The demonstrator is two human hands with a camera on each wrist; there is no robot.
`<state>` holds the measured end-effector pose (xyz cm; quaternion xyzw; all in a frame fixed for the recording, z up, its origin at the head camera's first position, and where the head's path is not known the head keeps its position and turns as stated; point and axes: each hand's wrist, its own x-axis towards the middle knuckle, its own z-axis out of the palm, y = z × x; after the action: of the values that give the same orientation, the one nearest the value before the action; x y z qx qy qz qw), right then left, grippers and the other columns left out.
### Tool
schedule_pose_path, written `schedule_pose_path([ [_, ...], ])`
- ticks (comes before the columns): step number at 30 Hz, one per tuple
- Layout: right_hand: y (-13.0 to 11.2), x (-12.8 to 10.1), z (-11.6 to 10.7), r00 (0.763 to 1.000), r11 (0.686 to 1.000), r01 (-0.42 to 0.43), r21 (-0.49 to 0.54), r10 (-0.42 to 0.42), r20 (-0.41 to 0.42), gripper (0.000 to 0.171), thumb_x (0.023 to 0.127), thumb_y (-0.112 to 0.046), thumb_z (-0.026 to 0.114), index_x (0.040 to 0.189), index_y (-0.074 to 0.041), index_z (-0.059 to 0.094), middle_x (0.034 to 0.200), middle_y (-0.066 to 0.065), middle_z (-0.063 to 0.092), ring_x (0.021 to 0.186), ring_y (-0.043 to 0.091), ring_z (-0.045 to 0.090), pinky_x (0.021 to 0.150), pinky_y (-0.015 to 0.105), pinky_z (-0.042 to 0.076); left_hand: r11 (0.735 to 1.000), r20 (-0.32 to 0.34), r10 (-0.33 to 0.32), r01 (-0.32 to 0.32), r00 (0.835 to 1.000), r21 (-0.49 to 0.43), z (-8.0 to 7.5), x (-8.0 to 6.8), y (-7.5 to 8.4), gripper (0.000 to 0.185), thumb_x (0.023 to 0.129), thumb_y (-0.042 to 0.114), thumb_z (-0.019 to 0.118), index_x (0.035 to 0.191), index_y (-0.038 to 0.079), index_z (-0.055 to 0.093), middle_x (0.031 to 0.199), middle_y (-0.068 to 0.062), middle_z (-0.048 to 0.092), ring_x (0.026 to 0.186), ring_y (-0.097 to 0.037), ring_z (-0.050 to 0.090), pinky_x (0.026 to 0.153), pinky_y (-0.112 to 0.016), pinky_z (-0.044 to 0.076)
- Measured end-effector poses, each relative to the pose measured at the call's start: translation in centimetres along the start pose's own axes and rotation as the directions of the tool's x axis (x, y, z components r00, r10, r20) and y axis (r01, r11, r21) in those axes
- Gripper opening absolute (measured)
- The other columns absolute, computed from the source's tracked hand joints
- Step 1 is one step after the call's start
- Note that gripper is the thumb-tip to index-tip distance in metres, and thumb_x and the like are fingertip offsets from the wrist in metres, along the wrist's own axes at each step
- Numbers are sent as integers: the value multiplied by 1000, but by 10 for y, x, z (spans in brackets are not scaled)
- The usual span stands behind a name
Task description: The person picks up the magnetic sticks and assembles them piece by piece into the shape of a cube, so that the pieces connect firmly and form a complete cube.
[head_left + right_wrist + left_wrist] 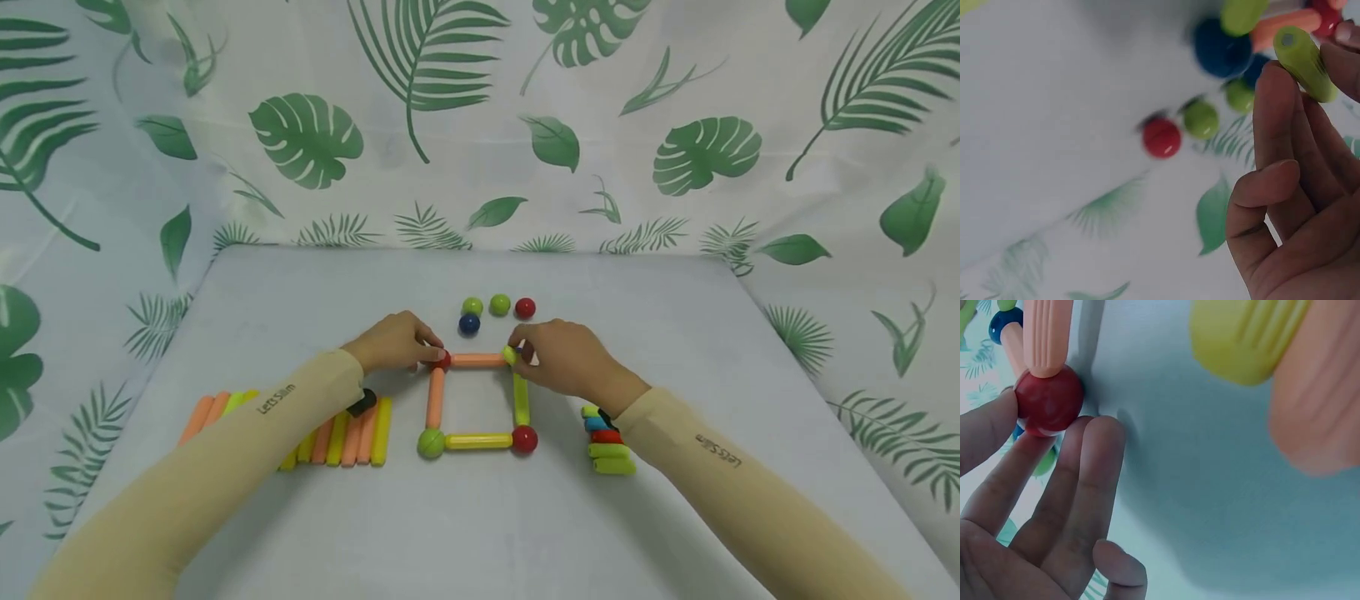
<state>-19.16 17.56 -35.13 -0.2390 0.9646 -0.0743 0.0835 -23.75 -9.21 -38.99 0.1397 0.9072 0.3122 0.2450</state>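
Note:
A square of rods and balls lies on the table between the two hands. My left hand (pixel 393 340) pinches the red ball (pixel 1050 403) at its far left corner. At the far right corner, my right hand (pixel 566 358) pinches a short yellow-green rod (pixel 1304 62) above the blue ball (pixel 1219 50). Two orange rods, the far one (pixel 480 360) and the left one (pixel 435 400), meet at that held red ball. A yellow rod (pixel 480 441) joins the near green ball (pixel 431 442) to another red ball (pixel 525 439). Along the right side lies a yellow-green rod (pixel 521 404).
Loose balls sit behind the square: two green ones (pixel 500 304), a red one (pixel 525 308) and a blue one (pixel 469 324). Several long rods (pixel 381 433) lie left, partly under the left forearm. Several short rods (pixel 613 467) lie right, near the right sleeve (pixel 712 458).

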Motion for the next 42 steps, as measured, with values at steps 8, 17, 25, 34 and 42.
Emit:
schedule_pose_path([
  [8, -33, 33, 20, 998, 998, 20, 55, -23, 55, 30, 89, -29, 80, 105, -15, 58, 75, -5, 63, 62, 13, 57, 56, 27, 47, 998, 0, -8, 8, 1000, -56, 1, 1, -3, 30, 96, 33, 72, 119, 14, 77, 102, 1, 75, 77, -22, 66, 70, -29, 49],
  [17, -48, 50, 30, 994, 999, 4, 42, -9, 109, 33, 87, -31, 82, 102, -17, 57, 73, -5, 60, 68, 16, 58, 60, 27, 48, 998, -6, -9, 9, 1000, -61, 1, 1, -6, 32, 96, 35, 71, 120, 14, 77, 101, 1, 75, 79, -21, 66, 68, -29, 46],
  [25, -52, 54, 33, 995, 998, 23, 53, -28, 93, 34, 85, -30, 84, 100, -17, 57, 74, -5, 60, 68, 16, 58, 61, 28, 49, 998, -5, 4, -5, 1000, -66, 1, 0, -6, 31, 97, 33, 71, 119, 13, 77, 100, 2, 75, 78, -21, 65, 66, -27, 44],
  [34, -71, 41, 29, 989, 978, 141, -156, -147, -25, 25, 91, -36, 76, 98, -16, 63, 61, -6, 52, 53, 12, 49, 49, 25, 38, 998, 3, 16, -15, 1000, -62, 1, -1, -5, 29, 98, 32, 69, 119, 13, 77, 102, 2, 75, 78, -20, 65, 68, -28, 46],
  [42, -131, 4, 45, 771, 703, 594, -391, -637, 25, 15, 98, -26, 67, 109, -18, 74, 105, -5, 73, 82, 10, 65, 67, 22, 44, 998, 9, -7, 8, 1000, -69, 0, 1, -7, 29, 96, 36, 71, 117, 18, 78, 103, 3, 75, 83, -20, 67, 75, -31, 48],
])
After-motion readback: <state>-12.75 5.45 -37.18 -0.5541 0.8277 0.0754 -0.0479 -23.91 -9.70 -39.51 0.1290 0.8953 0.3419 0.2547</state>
